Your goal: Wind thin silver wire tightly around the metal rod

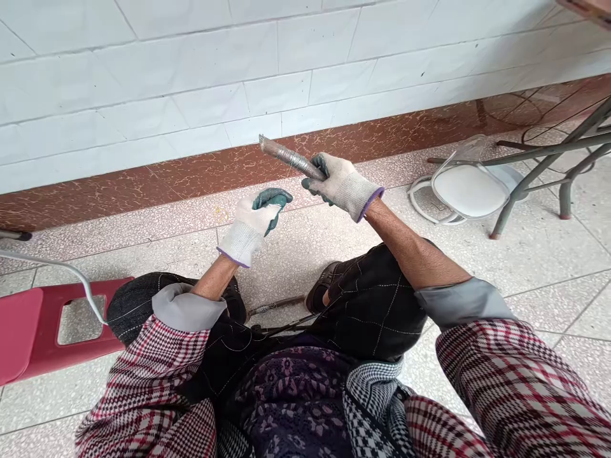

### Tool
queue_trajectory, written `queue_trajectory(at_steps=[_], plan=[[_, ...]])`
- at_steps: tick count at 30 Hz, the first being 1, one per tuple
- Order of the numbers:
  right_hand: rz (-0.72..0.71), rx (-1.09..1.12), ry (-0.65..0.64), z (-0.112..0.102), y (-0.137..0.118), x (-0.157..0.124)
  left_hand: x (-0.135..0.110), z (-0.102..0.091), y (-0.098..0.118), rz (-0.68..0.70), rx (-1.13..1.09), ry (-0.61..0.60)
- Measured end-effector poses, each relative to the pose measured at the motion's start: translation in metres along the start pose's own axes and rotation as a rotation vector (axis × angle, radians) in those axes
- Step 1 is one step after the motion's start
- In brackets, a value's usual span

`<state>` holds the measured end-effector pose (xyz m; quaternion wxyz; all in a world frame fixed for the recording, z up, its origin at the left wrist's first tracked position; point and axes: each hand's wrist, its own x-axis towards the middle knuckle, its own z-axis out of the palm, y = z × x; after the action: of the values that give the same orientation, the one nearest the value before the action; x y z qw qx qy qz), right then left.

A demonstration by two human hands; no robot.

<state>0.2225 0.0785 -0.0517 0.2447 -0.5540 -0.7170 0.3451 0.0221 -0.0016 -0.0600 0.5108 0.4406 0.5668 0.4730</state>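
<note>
My right hand (pixel 341 183), in a white knit glove with a dark green palm, is closed round the lower end of a rod wound with thin wire (pixel 292 158). The rod tilts up and left toward the wall, its upper end bare and worn. Lower and to the left is my left hand (pixel 258 219), gloved the same way and apart from the rod. Its fingers are curled together; whatever they may pinch is too fine to make out. A thin wire (pixel 236 348) loops loosely over my lap.
A red plastic stool (pixel 33 331) is at my left, with a pale tube (pixel 71 264) arching over it. Another slim rod (pixel 277 305) lies on the floor between my feet. At right are a white round-topped object (pixel 470 191) and metal furniture legs (pixel 525 181). A tiled wall (pixel 200 63) rises ahead.
</note>
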Motion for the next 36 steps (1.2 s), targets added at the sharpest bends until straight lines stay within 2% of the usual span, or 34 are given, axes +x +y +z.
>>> queue_trajectory(at_steps=[5,8,13,15,18,23,30,33,36], plan=[[0.009,-0.003,-0.017,-0.001,0.004,0.005,-0.009,-0.005,-0.004,0.028,0.076,-0.096],[0.042,0.084,-0.033,-0.002,0.000,0.003,-0.009,-0.009,-0.008,0.015,0.132,-0.129],[0.138,0.426,-0.216,-0.008,-0.011,-0.014,0.007,-0.019,-0.027,-0.078,0.128,-0.043],[0.106,0.606,-0.277,-0.011,-0.011,-0.017,0.009,-0.023,-0.033,-0.126,0.118,-0.030],[0.030,0.756,-0.274,-0.015,-0.008,-0.017,0.008,-0.028,-0.037,-0.152,0.122,-0.050],[0.049,0.667,-0.234,-0.017,-0.006,-0.013,0.008,-0.031,-0.036,-0.126,0.129,-0.051],[0.069,0.517,-0.109,-0.011,-0.003,-0.006,0.012,-0.032,-0.046,-0.078,0.204,-0.026],[0.049,0.380,-0.056,-0.008,0.006,-0.001,0.008,-0.031,-0.040,-0.096,0.193,0.012],[0.022,0.163,0.056,-0.009,0.016,0.004,0.003,-0.030,-0.025,-0.176,0.016,-0.030]])
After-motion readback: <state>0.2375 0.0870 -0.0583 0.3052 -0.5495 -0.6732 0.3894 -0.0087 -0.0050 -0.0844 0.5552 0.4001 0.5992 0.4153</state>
